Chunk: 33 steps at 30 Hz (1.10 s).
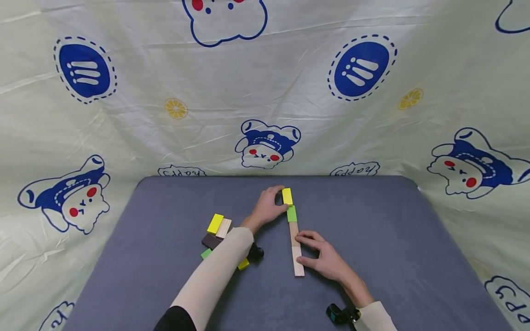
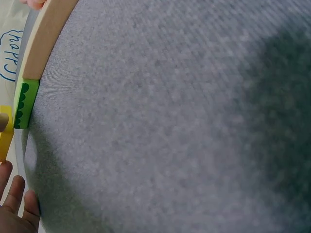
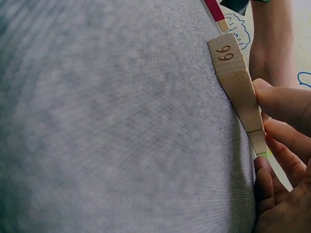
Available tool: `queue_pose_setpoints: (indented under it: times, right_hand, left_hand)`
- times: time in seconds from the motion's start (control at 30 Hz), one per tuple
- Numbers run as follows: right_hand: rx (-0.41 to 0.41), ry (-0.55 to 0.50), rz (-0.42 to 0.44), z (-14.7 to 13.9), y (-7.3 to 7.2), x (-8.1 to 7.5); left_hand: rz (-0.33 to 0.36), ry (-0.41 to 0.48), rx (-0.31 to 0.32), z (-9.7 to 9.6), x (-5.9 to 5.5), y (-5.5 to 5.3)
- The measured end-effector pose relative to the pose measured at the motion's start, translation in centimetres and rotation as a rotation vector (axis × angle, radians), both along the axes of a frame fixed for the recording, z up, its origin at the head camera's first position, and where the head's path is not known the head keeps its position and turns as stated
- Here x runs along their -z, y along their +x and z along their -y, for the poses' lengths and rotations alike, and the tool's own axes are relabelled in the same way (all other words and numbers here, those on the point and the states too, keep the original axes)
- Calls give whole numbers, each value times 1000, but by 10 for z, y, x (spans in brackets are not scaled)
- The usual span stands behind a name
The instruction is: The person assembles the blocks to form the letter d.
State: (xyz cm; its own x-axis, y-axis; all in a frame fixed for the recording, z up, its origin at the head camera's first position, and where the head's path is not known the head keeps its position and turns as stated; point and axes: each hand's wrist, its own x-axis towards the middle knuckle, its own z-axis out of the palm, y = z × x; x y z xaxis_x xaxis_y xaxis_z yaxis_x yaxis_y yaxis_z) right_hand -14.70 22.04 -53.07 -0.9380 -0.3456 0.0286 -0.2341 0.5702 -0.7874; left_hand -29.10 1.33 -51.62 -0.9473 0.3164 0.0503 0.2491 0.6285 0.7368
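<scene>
A straight row of blocks runs away from me. At its far end, my left hand (image 1: 267, 209) pinches a yellow block (image 1: 287, 196) between thumb and fingertips. The green block (image 1: 292, 214), with dark green scallops on its side in the left wrist view, comes just before it. Two plain wooden blocks (image 1: 293, 232) form the near part of the row; the nearest bears "66" (image 3: 225, 52) on its end. My right hand (image 1: 325, 257) lies along their right side, its thumb and fingers touching them without wrapping round.
Left of the row, partly behind my left forearm, lies a loose group of blocks: yellow (image 1: 215, 224), plain wood (image 1: 224, 228), dark brown (image 1: 211, 241) and green (image 1: 205, 253). The grey table (image 1: 356, 207) ends at a printed curtain (image 1: 207, 78).
</scene>
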Motion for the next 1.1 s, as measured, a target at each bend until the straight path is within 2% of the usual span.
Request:
queue_pose_setpoints:
  times: [0.4, 0.63, 0.9, 1.1]
  right_hand:
    - [6, 5, 14, 1, 0, -1]
    - [10, 3, 19, 0, 1, -2]
    - [-8, -31, 2, -1, 1, -2]
    - [-7, -26, 15, -1, 0, -1]
  left_hand:
    - [30, -67, -63, -10, -2, 0]
    - [47, -91, -53, -13, -3, 0]
    - [66, -214, -4, -16, -8, -3]
    - [93, -249, 22, -16, -13, 0]
